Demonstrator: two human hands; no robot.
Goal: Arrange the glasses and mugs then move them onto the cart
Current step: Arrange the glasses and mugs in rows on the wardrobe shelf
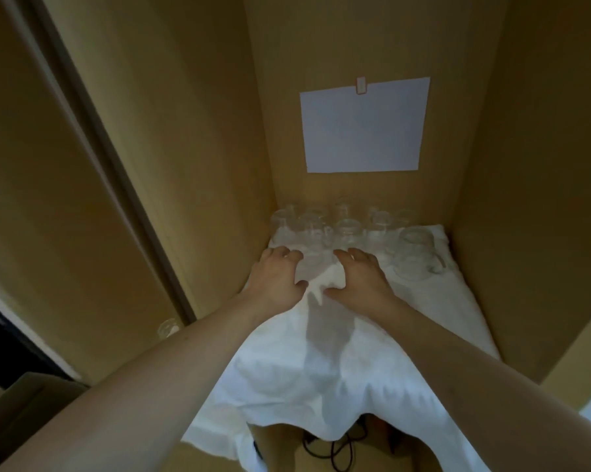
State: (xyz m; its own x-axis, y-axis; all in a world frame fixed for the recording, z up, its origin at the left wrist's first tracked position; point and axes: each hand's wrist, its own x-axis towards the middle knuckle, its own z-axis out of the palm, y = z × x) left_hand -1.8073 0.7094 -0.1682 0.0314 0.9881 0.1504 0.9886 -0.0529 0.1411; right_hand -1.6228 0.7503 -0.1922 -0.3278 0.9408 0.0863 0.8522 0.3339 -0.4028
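1. A white cloth covers a shelf between tan wooden walls, its near edge hanging over the front.
2. Clear glasses and mugs stand grouped along the far edge of the shelf, against the back wall, spreading from the far left corner toward the right.
3. One glass mug sits a little nearer, by the right edge, its handle pointing right.
4. The left hand rests on the cloth near the left edge, fingers bent down; whether they grasp anything cannot be told.
5. The right hand lies just beside it, fingers curled, gathering a bunched fold of cloth.
6. A white paper sheet hangs on the back wall.
7. Another glass shows low at the left, outside the shelf.
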